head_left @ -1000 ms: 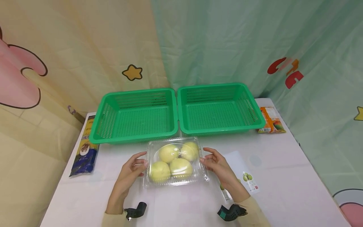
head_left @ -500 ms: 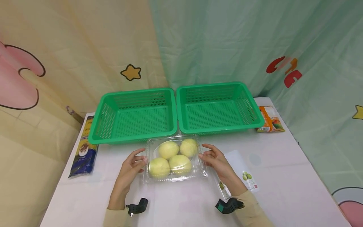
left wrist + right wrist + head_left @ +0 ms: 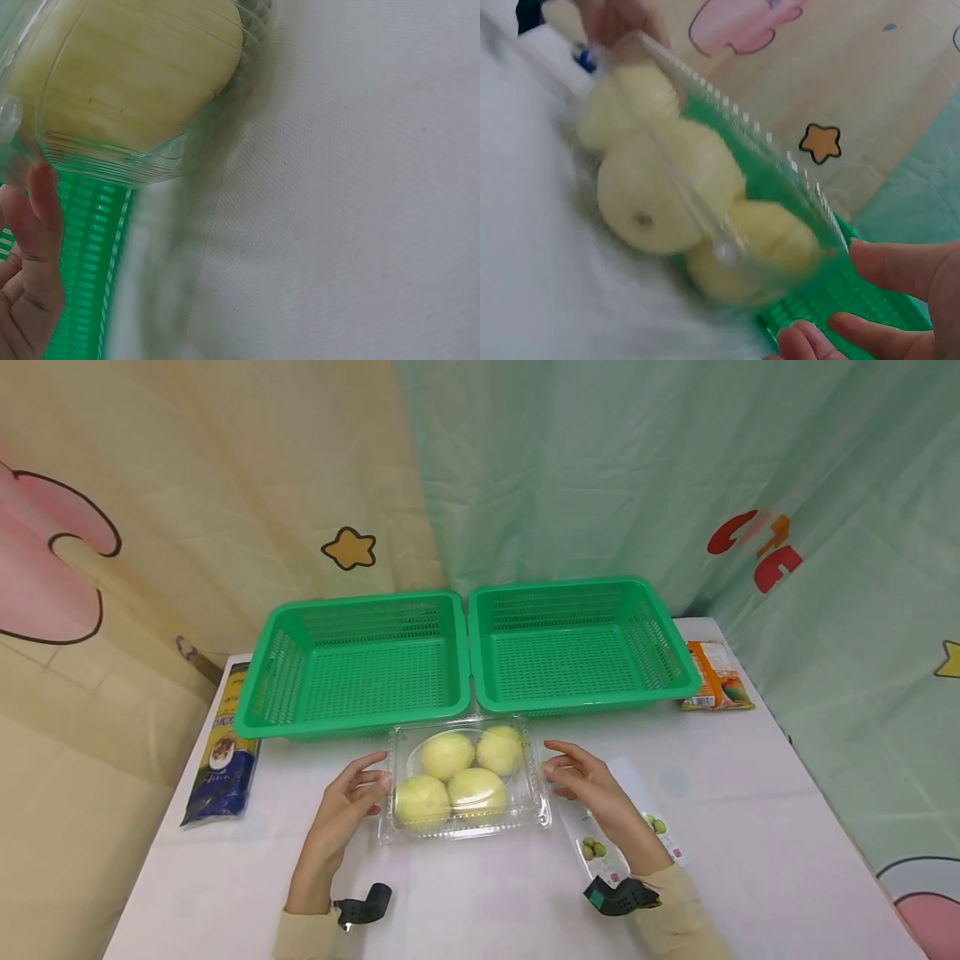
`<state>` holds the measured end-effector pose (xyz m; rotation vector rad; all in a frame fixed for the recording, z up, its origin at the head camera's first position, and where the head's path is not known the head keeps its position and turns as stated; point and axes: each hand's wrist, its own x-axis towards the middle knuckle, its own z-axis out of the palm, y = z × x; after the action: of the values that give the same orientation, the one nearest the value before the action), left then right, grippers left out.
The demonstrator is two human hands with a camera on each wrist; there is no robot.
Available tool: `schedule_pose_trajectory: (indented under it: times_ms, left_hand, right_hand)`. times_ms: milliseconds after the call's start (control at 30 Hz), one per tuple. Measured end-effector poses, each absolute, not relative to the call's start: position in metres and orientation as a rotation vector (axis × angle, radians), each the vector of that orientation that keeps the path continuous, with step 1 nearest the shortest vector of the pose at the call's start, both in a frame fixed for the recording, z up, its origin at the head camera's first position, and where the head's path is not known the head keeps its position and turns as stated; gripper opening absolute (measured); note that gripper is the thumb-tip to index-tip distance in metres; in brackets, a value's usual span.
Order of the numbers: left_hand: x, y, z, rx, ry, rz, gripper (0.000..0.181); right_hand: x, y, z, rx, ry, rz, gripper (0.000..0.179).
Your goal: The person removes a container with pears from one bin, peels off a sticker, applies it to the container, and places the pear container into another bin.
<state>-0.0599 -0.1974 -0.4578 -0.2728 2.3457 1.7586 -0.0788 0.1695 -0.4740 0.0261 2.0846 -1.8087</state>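
In the head view a clear plastic clamshell box [image 3: 471, 831] with several pale yellow round fruits [image 3: 476, 792] inside lies level in front of two green baskets. My left hand [image 3: 343, 803] pinches its left edge, thumb on top; in the left wrist view a fingertip [image 3: 43, 184] touches the rim from below. My right hand [image 3: 592, 789] is just beyond the right edge, fingers loosely bent and holding nothing. Seen from the right wrist, the thumb [image 3: 900, 266] is near the box's corner and apart from the other fingers. Whether the box rests on the table cannot be told.
A left green basket [image 3: 375, 689] and a right green basket [image 3: 585, 664] stand side by side at the back. At the left edge lies a blue-yellow packet [image 3: 225, 760], at the right an orange snack packet [image 3: 716, 677]. Printed fruit cards [image 3: 600, 852] lie beneath my right forearm.
The box moved slightly away from me, towards the baskets, with both hands on it. Since half a second ago my right hand has let go and drawn a little to the right.
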Motion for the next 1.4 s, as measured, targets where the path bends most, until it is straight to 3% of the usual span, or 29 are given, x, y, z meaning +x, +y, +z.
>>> schedule_pose_trajectory:
  times_ms: [400,1400]
  left_hand:
    - [-0.061,-0.199,-0.460,-0.256,2.341,1.777,0.049]
    - [-0.060,-0.199,-0.460,-0.267,2.322,1.786,0.050]
  right_hand:
    - [-0.078,0.212,-0.473,-0.013,2.504,-1.469,0.053]
    - [-0.079,0.211,-0.493,-0.037,2.591,-1.412,0.043]
